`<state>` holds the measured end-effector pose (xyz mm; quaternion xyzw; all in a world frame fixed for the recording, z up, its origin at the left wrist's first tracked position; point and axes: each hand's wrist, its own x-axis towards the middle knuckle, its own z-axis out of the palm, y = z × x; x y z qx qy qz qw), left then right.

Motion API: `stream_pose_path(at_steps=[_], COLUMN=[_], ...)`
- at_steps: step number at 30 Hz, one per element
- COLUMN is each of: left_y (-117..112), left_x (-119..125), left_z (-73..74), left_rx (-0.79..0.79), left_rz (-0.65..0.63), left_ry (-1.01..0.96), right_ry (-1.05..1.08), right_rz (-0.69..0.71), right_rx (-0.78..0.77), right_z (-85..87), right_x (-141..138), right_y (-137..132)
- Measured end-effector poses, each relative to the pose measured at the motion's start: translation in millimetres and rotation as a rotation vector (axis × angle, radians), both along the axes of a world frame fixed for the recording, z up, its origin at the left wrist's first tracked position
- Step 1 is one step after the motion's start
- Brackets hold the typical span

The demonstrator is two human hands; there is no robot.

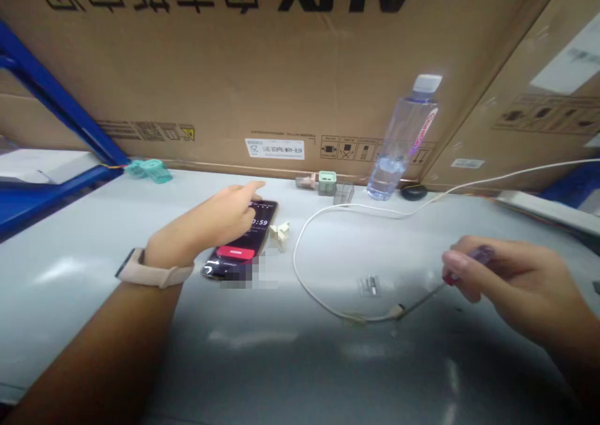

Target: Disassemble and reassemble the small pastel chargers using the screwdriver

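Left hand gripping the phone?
No, the left hand is not wrapped around the phone; its index finger is extended over the screen while the phone lies on the bench.

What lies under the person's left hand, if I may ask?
A smartphone lies beneath the left hand, showing a red button and digits ending in 59; the hand hides the other digits.
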<state>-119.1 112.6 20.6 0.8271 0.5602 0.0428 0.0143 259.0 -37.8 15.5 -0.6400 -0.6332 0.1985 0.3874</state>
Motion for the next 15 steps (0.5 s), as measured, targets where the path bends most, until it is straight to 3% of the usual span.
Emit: stream_pose_path(at_steps=[4, 8, 15], left_y=[3, 0, -18], left_x=[-4, 2, 27], left_z=[-5.1, 0.5, 10.9], left_rx=[0.03, 0.066, 0.196], left_rz=[0.002, -0.026, -0.223], left_ry=[-0.006, -0.033, -0.152], right_ry=[-0.009, 0.018, 0.036], right_rz=[0.002, 0.005, -0.001], right_rx=[0.006, -0.012, -0.011], right_z=[1.1, 1.8, 9.7], right_x=[-1, -1, -2], right_y=[0, 0, 0])
